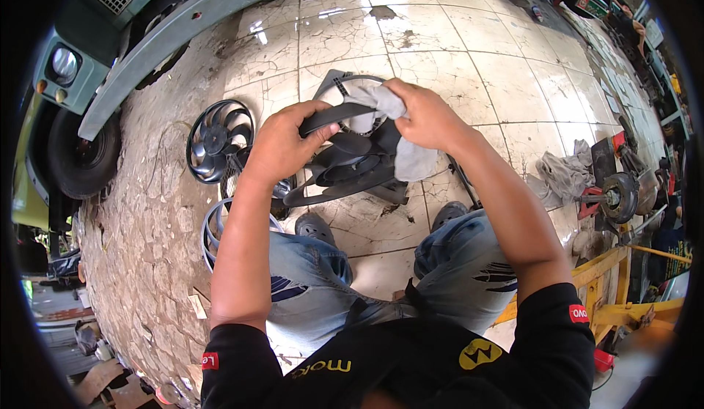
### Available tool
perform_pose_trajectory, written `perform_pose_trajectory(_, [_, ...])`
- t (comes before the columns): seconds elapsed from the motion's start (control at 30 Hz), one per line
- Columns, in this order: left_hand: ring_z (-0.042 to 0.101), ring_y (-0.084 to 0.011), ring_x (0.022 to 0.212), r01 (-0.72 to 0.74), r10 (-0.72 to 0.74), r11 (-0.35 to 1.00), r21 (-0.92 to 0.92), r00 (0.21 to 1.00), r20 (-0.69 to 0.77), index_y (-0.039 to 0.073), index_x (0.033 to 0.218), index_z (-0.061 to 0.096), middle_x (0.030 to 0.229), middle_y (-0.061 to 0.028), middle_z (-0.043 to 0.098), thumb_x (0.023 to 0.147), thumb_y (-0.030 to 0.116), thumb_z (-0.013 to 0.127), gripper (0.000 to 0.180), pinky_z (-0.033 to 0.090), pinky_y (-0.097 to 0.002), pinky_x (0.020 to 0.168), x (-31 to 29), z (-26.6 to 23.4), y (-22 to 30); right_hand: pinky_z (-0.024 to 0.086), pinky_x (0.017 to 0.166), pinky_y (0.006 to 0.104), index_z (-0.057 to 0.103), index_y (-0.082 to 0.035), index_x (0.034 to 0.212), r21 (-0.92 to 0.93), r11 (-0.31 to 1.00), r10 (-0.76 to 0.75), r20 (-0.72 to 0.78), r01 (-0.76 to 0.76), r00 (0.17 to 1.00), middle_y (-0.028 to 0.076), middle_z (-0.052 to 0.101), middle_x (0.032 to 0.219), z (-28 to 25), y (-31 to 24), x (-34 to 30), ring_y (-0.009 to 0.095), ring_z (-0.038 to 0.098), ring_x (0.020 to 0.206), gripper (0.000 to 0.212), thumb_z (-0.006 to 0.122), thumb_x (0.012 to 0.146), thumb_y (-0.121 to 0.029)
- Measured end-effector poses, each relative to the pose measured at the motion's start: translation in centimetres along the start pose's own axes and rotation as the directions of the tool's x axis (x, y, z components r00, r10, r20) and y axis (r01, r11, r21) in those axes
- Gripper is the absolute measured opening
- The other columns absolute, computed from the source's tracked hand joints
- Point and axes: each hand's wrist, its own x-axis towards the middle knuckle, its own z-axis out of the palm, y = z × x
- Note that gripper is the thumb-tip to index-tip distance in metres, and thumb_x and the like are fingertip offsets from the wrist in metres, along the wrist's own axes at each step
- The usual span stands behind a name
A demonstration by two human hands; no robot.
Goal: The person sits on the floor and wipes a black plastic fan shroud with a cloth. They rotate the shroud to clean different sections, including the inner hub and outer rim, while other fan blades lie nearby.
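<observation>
- Far left: front corner of a grey-green vehicle, with a round headlamp and a black tyre, parked on cracked, glossy cream floor tiles that give way to rough stone paving at the left.
- Lying flat on the floor beside the tyre: a loose black fan, round, with curved blades inside a ring.
- Just below that fan, partly hidden by the forearm: a pale grey ring.
- Left hand: clenched over the rim of the black plastic fan shroud, thumb on top of the curved edge, fingers wrapped beneath.
- Held up off the floor between both hands, above the knees: that shroud, dark, dusty and matte, with broad blades around a round hub.
- Draped over its upper edge and hanging down the right side: a grey cloth, soft and crumpled.
- Right hand: closed, gripping the cloth against the shroud's top rim, fingers bunched into the fabric.
- Below: faded, torn blue jeans and grey shoes.
- Right: a heap of grey rags on the tiles, near a rusty metal disc part and a yellow steel frame.
</observation>
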Motion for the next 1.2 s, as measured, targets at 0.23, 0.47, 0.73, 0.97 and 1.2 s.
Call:
perform_pose_trajectory(0.23, [0.070,-0.0352,0.091,0.081,-0.077,0.986,0.144,0.996,-0.038,0.011,0.116,0.070,0.098,-0.0163,0.073,0.087,0.017,0.072,0.029,0.054,-0.0402,0.079,0.1,-0.3,-3.6,0.050,0.095,0.0470,0.043,-0.008,0.143,-0.134,0.953,0.303,0.425,-0.271,0.853,0.025,0.063,0.124,-0.8,0.8,-0.7,0.042,0.061,0.113,0.052,0.057,0.093,-0.015])
perform_pose_trajectory(0.47, [0.067,-0.0303,0.102,-0.011,0.082,0.970,0.241,0.955,-0.285,0.017,0.112,0.074,0.105,-0.0098,0.073,0.085,0.013,0.070,0.028,0.047,-0.0431,0.094,0.7,0.0,-5.5,0.049,0.095,0.0452,0.051,-0.004,0.137,0.003,0.980,0.189,0.269,-0.197,0.944,0.026,0.066,0.119,-1.1,2.0,-1.7,0.042,0.062,0.113,0.050,0.062,0.092,-0.022])
perform_pose_trajectory(0.73, [0.046,-0.0372,0.131,0.153,0.110,0.945,0.288,0.684,-0.721,0.012,0.137,0.054,0.143,-0.0220,0.046,0.084,0.019,0.077,0.059,0.036,-0.0430,0.112,2.2,-0.7,-5.4,0.049,0.088,0.0494,0.054,0.001,0.114,0.065,0.978,0.204,-0.107,-0.198,0.973,0.029,0.066,0.106,-0.8,-2.7,-2.3,0.047,0.061,0.105,0.031,0.059,0.087,-0.011])
perform_pose_trajectory(0.97, [0.037,-0.0335,0.141,0.207,-0.580,0.494,-0.845,0.802,-0.142,0.002,0.153,0.031,0.154,-0.0223,0.037,0.099,0.046,0.058,0.075,0.037,-0.0524,0.109,2.9,0.4,-3.8,0.050,0.092,0.0471,0.050,0.004,0.121,0.022,0.986,0.164,-0.093,-0.163,0.982,0.029,0.065,0.110,0.7,-3.3,-2.5,0.044,0.064,0.106,0.041,0.065,0.087,-0.011])
perform_pose_trajectory(1.2, [0.063,-0.0305,0.109,0.351,-0.619,0.428,-0.833,0.785,0.013,-0.007,0.124,0.057,0.113,-0.0181,0.065,0.091,0.041,0.069,0.059,0.050,-0.0500,0.086,2.4,0.4,-5.8,0.057,0.086,0.0466,0.040,0.006,0.133,0.013,0.997,-0.079,0.212,0.078,0.974,0.031,0.061,0.116,4.2,-6.3,-4.0,0.044,0.068,0.100,0.050,0.062,0.092,-0.013])
